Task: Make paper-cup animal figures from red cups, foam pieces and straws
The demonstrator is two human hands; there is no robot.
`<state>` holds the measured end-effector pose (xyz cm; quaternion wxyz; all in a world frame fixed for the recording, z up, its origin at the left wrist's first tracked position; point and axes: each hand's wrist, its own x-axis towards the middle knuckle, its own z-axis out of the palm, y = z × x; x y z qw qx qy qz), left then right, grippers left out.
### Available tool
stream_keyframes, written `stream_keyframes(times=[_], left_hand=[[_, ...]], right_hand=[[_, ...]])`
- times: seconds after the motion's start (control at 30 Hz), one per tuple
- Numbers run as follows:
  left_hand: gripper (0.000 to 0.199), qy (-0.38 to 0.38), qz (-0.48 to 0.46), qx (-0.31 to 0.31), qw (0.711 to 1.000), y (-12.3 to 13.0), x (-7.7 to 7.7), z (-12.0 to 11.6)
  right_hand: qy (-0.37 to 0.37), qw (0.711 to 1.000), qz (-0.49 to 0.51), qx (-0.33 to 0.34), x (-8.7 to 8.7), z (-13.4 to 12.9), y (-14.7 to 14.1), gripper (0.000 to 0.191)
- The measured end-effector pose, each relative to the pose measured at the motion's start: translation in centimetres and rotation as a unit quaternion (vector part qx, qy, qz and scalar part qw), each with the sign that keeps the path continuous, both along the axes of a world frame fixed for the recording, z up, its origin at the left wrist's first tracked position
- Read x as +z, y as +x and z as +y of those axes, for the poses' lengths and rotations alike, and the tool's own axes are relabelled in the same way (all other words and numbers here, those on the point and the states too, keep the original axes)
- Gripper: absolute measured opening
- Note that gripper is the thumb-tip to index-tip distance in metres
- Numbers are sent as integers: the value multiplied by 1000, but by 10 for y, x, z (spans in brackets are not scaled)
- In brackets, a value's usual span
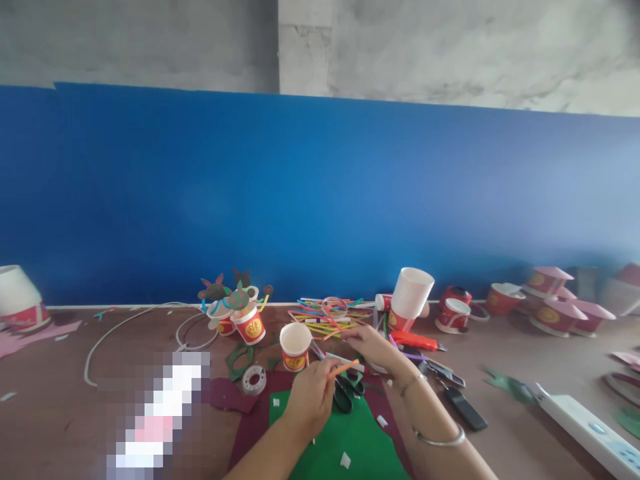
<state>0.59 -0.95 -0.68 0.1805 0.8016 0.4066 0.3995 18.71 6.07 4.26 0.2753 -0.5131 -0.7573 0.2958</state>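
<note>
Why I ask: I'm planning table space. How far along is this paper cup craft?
Looks done: a cup decorated with felt shapes and coloured strips stands at the back. In hand: the left hand holds an orange strip, with the right hand beside it. Apparently left: a bare red-and-white cup and a pile of coloured strips.

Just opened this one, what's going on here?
A person is working at a brown tabletop with bare hands. Their left hand grips a thin orange strip, and their right hand, with a silver bangle on its wrist, is close by. A white-and-red paper cup stands beside the hands, and black-handled scissors lie below them on a green sheet. A pile of multicoloured strips lies beyond.
</note>
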Motion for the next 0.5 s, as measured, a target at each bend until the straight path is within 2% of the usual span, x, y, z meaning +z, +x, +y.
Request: stream_keyframes(times=[0.1,0.17,0.27,0.37,0.43,0.5], left_hand=[[34,43,-38,-4,998,0,-2,1],[39,70,-52,-1,996,1,-2,0],[51,98,-44,3,994,1,1,-1],[56,133,-17,-20,991,0,1,-3],[50,134,15,-46,990,1,1,-4],[38,95,61,-51,992,1,0,-5]], right_hand=[[-55,995,75,-31,14,-1,9,25],[-108,990,92,-17,28,-9,16,20],[-173,977,102,73,51,-27,24,15],[-245,945,101,194,66,-43,24,13],[-273,924,114,244,68,-46,21,12],[-271,920,143,244,63,-43,17,19]])
